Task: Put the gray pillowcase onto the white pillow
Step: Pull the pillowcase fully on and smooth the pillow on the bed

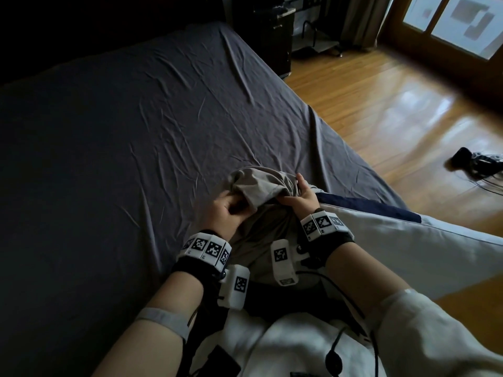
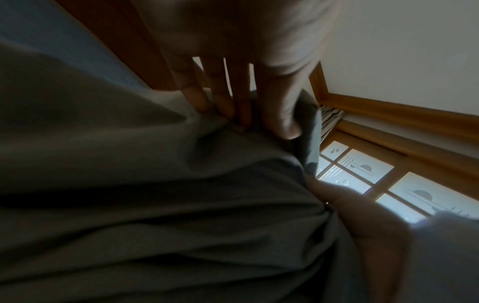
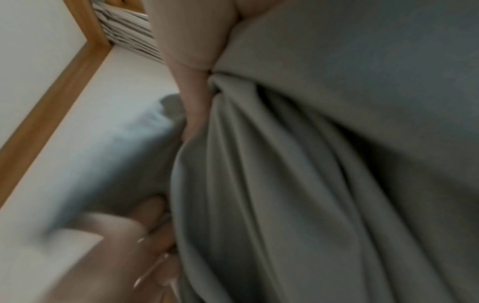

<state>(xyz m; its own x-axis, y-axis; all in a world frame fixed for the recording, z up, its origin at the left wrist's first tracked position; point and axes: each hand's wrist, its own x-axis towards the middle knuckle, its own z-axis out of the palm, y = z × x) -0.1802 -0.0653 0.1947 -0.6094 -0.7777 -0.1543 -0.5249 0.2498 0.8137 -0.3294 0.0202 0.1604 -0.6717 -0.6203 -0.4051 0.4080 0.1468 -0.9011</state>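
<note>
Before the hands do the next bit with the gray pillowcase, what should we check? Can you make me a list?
1. Left hand grips the gray pillowcase: ok.
2. Right hand grips it too: ok.
3. Pillowcase bunched up between both hands: ok.
4. Opening found and spread wide: cannot tell.
5. White pillow close by, at the person's right: ok.
6. Pillow inside the case yet: not ok, none of it looks covered.
</note>
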